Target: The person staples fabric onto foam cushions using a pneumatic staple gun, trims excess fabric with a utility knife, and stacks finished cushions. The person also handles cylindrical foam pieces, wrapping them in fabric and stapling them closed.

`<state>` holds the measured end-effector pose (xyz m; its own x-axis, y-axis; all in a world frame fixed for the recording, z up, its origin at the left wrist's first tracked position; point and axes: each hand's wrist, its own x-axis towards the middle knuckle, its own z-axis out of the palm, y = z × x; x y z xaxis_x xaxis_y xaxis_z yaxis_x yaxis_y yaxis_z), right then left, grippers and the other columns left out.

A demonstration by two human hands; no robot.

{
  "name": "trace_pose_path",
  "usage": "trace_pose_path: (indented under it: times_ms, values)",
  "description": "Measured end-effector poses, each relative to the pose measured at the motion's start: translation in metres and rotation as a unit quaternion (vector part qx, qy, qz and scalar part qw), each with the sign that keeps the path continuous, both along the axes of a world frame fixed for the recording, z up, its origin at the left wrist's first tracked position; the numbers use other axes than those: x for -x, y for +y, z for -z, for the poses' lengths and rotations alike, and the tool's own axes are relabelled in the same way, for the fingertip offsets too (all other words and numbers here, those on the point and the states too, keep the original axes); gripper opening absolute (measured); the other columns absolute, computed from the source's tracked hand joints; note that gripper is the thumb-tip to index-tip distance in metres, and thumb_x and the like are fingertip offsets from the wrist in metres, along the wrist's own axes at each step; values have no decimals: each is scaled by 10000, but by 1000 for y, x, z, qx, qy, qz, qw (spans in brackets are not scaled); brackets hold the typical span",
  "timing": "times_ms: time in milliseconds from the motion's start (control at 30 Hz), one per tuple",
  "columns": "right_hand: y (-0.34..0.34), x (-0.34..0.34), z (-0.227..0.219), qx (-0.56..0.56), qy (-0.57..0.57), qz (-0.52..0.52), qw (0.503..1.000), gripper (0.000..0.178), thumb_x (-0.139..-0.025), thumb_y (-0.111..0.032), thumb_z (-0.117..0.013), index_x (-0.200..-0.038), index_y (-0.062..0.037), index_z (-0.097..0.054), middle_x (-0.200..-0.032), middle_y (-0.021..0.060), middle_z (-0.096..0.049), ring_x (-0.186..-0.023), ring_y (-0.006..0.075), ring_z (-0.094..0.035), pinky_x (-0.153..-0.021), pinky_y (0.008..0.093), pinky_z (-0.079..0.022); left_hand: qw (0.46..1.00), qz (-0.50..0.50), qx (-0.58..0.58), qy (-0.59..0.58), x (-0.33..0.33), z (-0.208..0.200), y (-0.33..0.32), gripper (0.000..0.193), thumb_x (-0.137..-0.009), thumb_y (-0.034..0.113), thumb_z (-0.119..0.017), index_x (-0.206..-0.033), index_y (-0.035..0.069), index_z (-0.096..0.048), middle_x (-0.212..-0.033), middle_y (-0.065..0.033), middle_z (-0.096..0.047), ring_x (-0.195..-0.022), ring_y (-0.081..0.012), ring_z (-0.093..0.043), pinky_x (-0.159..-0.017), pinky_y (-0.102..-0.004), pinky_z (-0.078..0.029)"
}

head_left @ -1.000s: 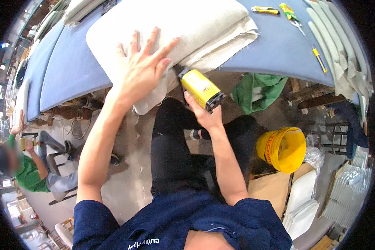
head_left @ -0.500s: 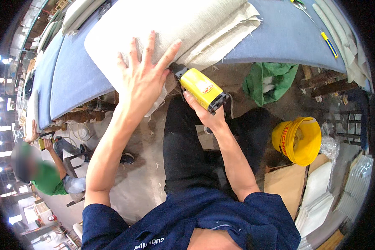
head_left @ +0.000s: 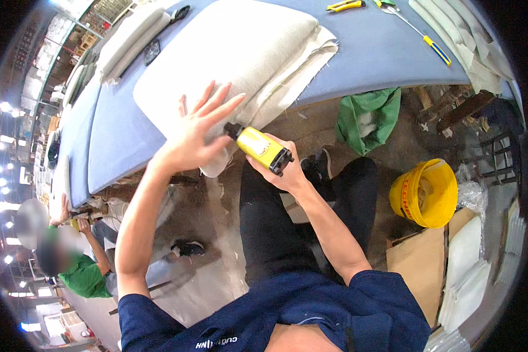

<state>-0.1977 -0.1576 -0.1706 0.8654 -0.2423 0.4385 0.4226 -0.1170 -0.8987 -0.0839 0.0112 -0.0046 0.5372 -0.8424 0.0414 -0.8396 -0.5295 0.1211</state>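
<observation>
A cushion panel [head_left: 223, 44] covered in off-white fabric, with frayed folded cloth along its right side, lies at the front edge of the blue padded table [head_left: 369, 58]. My left hand [head_left: 189, 139] is over its near left part, fingers spread and thumb toward the tool; whether the palm touches the fabric I cannot tell. A yellow staple gun [head_left: 258, 145] with a black nose is gripped in my right hand [head_left: 286, 171]. Its nose is at the panel's near edge, close to my left fingers. The tool hides most of my right fingers.
On the table lie a yellow utility knife [head_left: 346, 6] and a yellow-blue screwdriver [head_left: 437, 50]. Below are a green sack [head_left: 349, 126], a yellow bucket [head_left: 405, 196] and cardboard [head_left: 416, 264]. At left a person in a green shirt [head_left: 87, 273] works with a tool.
My left hand has shifted down toward the panel's near edge, its fingers more tilted. The staple gun has moved slightly left and down with my right hand. The view has shifted.
</observation>
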Motion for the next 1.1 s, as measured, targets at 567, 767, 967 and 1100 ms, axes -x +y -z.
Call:
trace_pose_path:
  times_ms: [567, 767, 967, 1100]
  values:
    - [5, 6, 13, -73, -3, 33, 997, 376, -821, -103, -853, -1135, 62, -729, -1010, 183, -799, -915, 234, -793, -832, 339, -593, 947, -226, -51, -224, 43, 56, -7, 592, -1092, 377, -527, -1651, 420, -337, -1745, -166, -204, -1526, -610, -205, -1110, -858, -228]
    - [22, 8, 14, -55, -12, 8, 998, 310, -873, -44, -805, -1146, 70, -713, -1016, 152, -798, -941, 210, -782, -866, 317, -589, 950, -196, -85, -229, 43, 51, -5, 750, -1015, 187, -650, -1637, 465, -336, -1750, -173, -160, -1518, -613, -213, -1077, -880, -278]
    - [22, 13, 5, -29, -19, -22, 999, 281, -823, -81, -824, -1034, 52, -693, -935, 186, -768, -846, 299, -783, -720, 319, -572, 955, -195, -83, -209, 43, 48, -4, 952, -894, 47, -723, -1621, 517, -327, -1743, -190, -131, -1511, -630, -193, -1087, -885, -257]
    - [23, 14, 3, -10, -19, -37, 999, 298, -825, -74, -830, -1063, 51, -701, -937, 178, -775, -850, 286, -786, -734, 318, -576, 955, -188, -103, -207, 41, 43, -4, 1004, -873, -15, -663, -1676, 424, -249, -1757, -183, -119, -1537, -599, -176, -1088, -884, -255]
